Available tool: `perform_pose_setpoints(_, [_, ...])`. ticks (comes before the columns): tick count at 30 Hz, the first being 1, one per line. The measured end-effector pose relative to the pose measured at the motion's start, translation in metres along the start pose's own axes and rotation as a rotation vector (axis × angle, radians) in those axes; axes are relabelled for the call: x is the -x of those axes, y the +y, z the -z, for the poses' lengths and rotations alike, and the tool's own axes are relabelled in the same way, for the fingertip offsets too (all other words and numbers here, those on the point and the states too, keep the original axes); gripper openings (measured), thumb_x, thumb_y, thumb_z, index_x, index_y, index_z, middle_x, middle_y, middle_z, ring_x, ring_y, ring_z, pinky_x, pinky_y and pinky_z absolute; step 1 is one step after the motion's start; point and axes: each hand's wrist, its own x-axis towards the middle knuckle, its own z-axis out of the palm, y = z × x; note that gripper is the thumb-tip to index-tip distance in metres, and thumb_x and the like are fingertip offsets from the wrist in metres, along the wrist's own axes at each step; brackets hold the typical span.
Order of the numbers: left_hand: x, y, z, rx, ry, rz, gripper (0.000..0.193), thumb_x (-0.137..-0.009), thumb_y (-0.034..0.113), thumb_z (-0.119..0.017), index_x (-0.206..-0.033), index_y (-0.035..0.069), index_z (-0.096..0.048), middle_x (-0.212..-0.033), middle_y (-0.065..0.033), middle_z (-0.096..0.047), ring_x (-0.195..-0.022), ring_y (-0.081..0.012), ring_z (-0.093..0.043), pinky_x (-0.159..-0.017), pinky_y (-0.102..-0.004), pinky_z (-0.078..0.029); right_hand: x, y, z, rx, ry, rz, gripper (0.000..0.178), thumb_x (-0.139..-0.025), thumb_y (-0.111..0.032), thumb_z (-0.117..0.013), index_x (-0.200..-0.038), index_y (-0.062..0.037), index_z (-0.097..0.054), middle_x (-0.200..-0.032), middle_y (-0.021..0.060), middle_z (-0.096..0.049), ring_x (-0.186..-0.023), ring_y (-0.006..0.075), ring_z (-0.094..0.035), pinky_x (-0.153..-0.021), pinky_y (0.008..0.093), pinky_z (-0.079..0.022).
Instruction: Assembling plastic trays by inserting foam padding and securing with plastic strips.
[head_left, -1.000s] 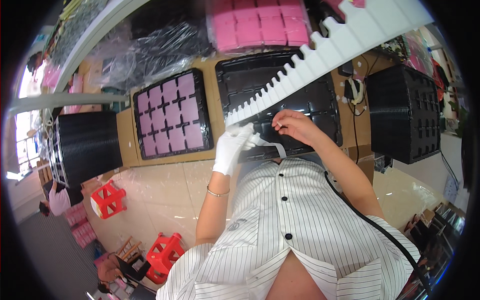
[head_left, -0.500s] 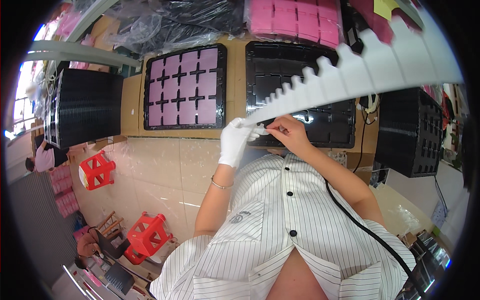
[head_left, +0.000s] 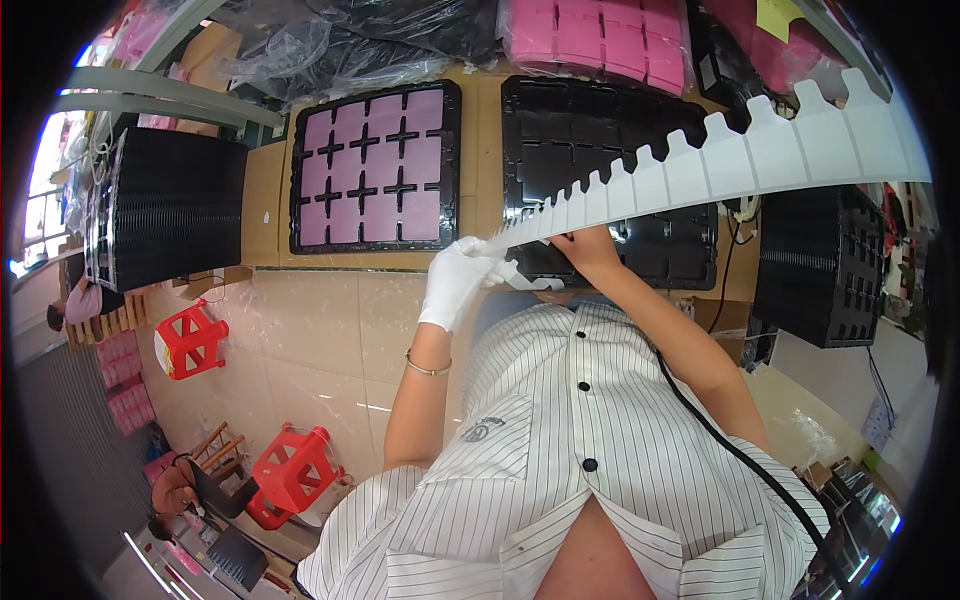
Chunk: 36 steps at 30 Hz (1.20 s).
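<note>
Strip [head_left: 770,155] of white notched material slants from the centre of the frame to its right edge, crossing in front of a black tray [head_left: 575,130]. The gloved left hand [head_left: 458,278] is clamped on its narrow end at the centre; the bare right hand [head_left: 593,252] is just beside it, partly hidden by the strip, so I cannot tell whether its fingers are pinched together. A loose grip could let the long span sag or twist; a sharp pull might crease its notches. Left of centre lies a pink-filled tray [head_left: 451,160], with a narrow gap of brown desk [head_left: 481,130] between trays. The left hand is near the desk's front edge; a left stack [head_left: 180,210] and right stack [head_left: 820,270] limit sideways room.
</note>
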Motion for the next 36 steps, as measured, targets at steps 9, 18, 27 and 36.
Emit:
perform_pose_setpoints(9, [0.004, 0.005, -0.009, 0.025, 0.043, -0.025, 0.007, -0.087, 0.008, -0.066, -0.090, 0.002, -0.066, -0.077, -0.0044, -0.067, -0.060, -0.0071, -0.061, -0.056, -0.0190, -0.046, 0.001, 0.013, -0.025, 0.089, 0.130, 0.041, 0.015, -0.077, -0.012, -0.069, -0.077, -0.0027, -0.058, -0.084, 0.0138, -0.058, -0.090, 0.0341, -0.057, -0.079, 0.0414, -0.047])
perform_pose_setpoints(18, [0.002, 0.002, -0.002, 0.015, 0.017, -0.090, 0.005, -0.088, 0.007, -0.065, -0.090, 0.002, -0.066, -0.082, -0.0044, -0.069, -0.061, -0.0071, -0.061, -0.056, -0.0182, -0.046, 0.004, 0.005, -0.025, 0.143, 0.176, 0.058, 0.012, -0.078, -0.012, -0.068, -0.080, -0.0032, -0.059, -0.089, 0.0131, -0.058, -0.091, 0.0338, -0.057, -0.079, 0.0422, -0.047])
perform_pose_setpoints(27, [-0.004, 0.009, -0.008, 0.033, -0.008, -0.087, 0.009, -0.088, 0.007, -0.063, -0.094, 0.000, -0.064, -0.083, -0.0071, -0.070, -0.066, -0.0081, -0.063, -0.060, -0.0207, -0.049, 0.032, 0.002, 0.012, -0.630, -0.148, -0.151, 0.011, -0.085, -0.010, -0.066, -0.082, -0.0066, -0.057, -0.093, 0.0017, -0.062, -0.077, 0.0117, -0.054, -0.068, 0.0274, -0.043])
perform_pose_setpoints(36, [-0.006, 0.032, -0.067, 0.087, -0.182, 0.002, 0.027, -0.091, 0.019, -0.065, -0.106, -0.003, -0.066, -0.087, -0.0062, -0.070, -0.070, -0.0098, -0.065, -0.065, -0.0218, -0.053, 0.027, 0.006, 0.044, -1.078, -0.269, -0.470, 0.015, -0.087, -0.013, -0.067, -0.097, -0.0018, -0.065, -0.081, -0.0014, -0.061, -0.068, 0.0043, -0.048, -0.059, 0.0192, -0.039])
